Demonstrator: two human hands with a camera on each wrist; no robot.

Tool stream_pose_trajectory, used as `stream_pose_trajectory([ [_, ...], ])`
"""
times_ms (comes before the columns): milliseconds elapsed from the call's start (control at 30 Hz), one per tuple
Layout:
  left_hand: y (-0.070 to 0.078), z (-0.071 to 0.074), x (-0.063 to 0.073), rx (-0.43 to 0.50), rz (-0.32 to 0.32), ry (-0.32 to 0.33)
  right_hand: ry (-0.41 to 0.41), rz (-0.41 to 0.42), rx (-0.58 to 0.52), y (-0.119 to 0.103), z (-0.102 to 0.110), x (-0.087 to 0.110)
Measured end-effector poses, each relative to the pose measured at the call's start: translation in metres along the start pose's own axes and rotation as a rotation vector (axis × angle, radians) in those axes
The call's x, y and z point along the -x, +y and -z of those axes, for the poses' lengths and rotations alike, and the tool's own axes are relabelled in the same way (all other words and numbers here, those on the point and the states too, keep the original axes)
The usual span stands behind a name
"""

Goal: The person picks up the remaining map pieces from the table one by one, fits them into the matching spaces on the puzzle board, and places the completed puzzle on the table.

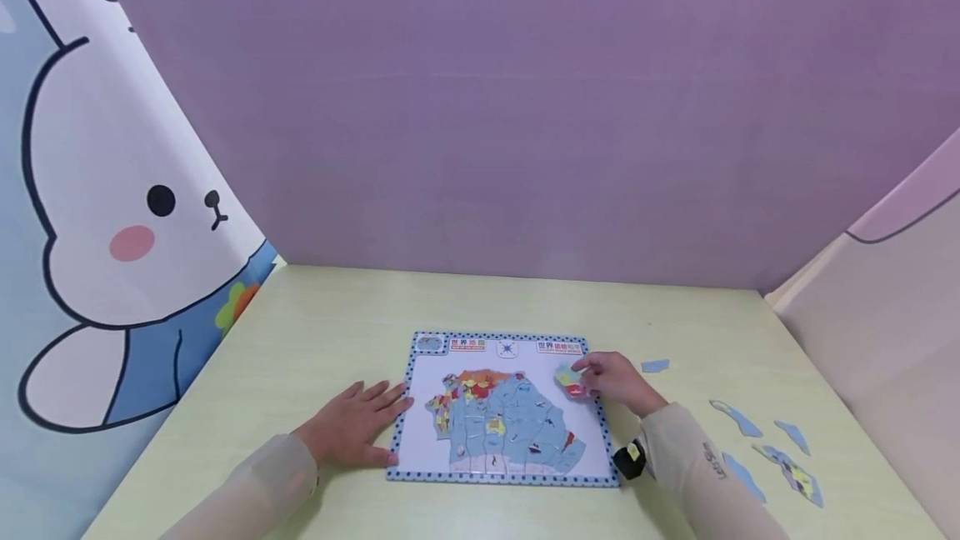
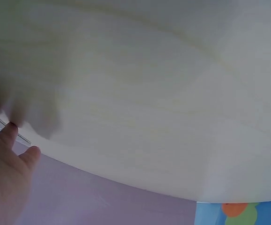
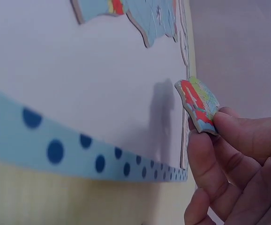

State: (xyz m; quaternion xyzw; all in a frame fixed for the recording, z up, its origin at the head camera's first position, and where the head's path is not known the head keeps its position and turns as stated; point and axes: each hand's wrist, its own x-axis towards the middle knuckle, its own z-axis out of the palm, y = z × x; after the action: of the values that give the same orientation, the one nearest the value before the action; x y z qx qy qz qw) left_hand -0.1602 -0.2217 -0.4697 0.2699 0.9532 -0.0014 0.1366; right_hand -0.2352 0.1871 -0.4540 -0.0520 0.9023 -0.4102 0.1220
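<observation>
A world map puzzle board (image 1: 420,407) with a blue dotted border lies flat on the table. Many joined map pieces (image 1: 517,419), mostly blue, cover its lower middle. My right hand (image 1: 621,382) pinches a puzzle piece (image 3: 197,105) coloured red, green and light blue between thumb and fingers. It holds this piece tilted above the white upper right of the board, apart from the joined pieces, its shadow falling on the board. With fingers straight and spread, my left hand (image 1: 351,427) rests palm down at the board's left edge, its fingertips touching the border.
Several loose puzzle pieces lie right of the board on the pale table (image 1: 337,315): a small blue one (image 1: 655,366), a long one (image 1: 737,418), and a blue and yellow one (image 1: 795,475). A purple backdrop (image 1: 525,148) rises behind the table, and a rabbit-print cloth (image 1: 97,173) hangs at left.
</observation>
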Motion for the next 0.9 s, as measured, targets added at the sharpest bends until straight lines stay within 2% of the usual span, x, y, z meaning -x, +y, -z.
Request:
stream_pose_trajectory([
  [567, 0.002, 0.004, 0.003, -0.006, 0.014, -0.017, -0.015, 0.005, 0.001, -0.02, -0.01, -0.004],
  [900, 0.002, 0.003, 0.0, -0.015, 0.02, -0.023, -0.025, 0.022, 0.011, -0.022, -0.014, -0.007],
])
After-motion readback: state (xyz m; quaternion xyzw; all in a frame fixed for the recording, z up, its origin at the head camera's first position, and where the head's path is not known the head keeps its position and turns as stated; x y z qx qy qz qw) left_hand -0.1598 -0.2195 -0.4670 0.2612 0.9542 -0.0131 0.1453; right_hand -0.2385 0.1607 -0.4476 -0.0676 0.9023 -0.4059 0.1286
